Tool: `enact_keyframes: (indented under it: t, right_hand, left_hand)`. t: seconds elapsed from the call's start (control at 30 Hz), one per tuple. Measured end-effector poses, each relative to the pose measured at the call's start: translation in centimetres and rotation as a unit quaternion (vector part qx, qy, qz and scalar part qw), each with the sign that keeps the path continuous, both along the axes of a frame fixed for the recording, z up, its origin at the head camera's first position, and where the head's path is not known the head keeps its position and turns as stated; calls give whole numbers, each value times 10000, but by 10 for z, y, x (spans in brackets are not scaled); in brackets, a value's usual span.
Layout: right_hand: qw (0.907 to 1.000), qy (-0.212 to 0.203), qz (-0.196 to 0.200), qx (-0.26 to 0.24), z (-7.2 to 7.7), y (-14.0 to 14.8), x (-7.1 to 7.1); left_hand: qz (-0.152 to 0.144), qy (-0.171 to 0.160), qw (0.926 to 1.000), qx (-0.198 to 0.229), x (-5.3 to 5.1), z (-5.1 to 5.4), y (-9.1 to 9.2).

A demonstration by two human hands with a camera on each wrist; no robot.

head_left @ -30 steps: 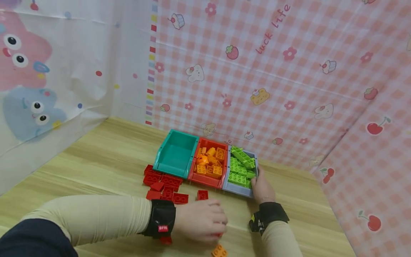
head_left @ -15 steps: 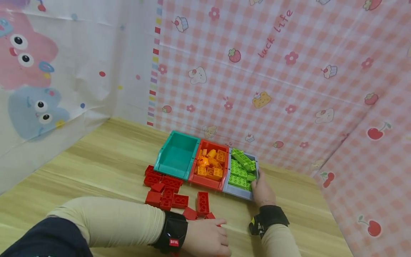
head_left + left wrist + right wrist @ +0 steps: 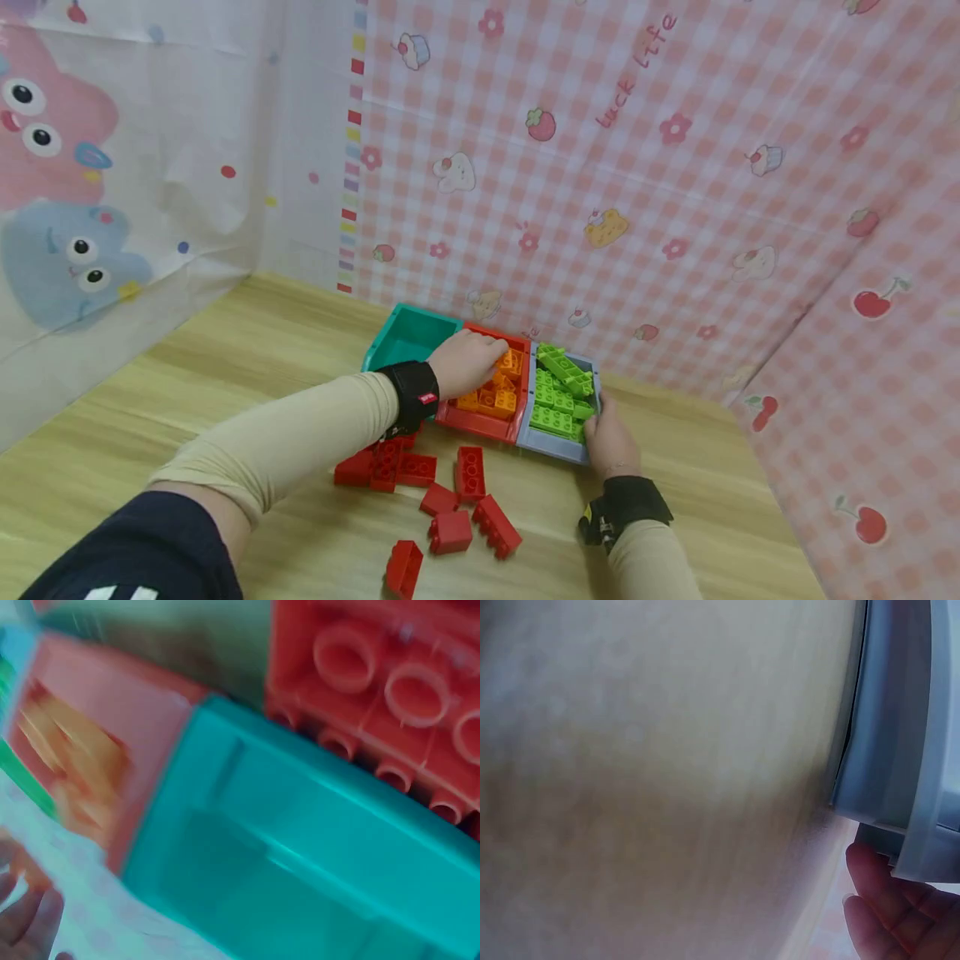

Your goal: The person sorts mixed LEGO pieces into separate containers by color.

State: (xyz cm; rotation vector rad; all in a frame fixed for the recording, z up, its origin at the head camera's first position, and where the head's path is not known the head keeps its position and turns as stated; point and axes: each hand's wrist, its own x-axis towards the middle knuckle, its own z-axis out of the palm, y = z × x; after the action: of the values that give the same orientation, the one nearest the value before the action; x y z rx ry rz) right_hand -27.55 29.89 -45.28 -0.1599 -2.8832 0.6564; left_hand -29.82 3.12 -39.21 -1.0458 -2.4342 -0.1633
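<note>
My left hand [image 3: 467, 364] is over the red bin [image 3: 480, 423], which holds several orange bricks [image 3: 495, 403]. In the blurred left wrist view, its curled fingers [image 3: 36, 919] pinch an orange brick [image 3: 31, 868], mostly cut off by the frame edge. My right hand [image 3: 613, 437] grips the right side of the grey-blue bin [image 3: 557, 448], which is filled with green bricks [image 3: 553, 417]. Up close, the right fingers [image 3: 881, 889] curl at the lower corner of that bin's grey wall [image 3: 889, 735]. Left of the red bin is a teal bin [image 3: 405, 329], partly covered by my left wrist.
Several red bricks lie on the wooden table [image 3: 322, 550] in front of the bins, among them a long brick [image 3: 497, 527] and a curved one [image 3: 404, 569]. More red bricks [image 3: 372, 467] cluster below my left forearm. A pink checked cloth [image 3: 600, 183] hangs behind.
My left hand has risen from the front of the table to above the red bin. The orange brick at the front has left the table. My right hand stays on the grey-blue bin.
</note>
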Motion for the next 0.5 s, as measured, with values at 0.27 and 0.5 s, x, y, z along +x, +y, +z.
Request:
enact_keyframes:
  t: [0.27, 0.5]
  right_hand:
    - [9999, -39, 86, -67, -5, -6, 2]
    - [9998, -172, 63, -15, 1, -3, 0]
  left_hand:
    - [709, -603, 9946, -461, -23, -20, 2]
    - [661, -360, 9958, -521, -15, -19, 6]
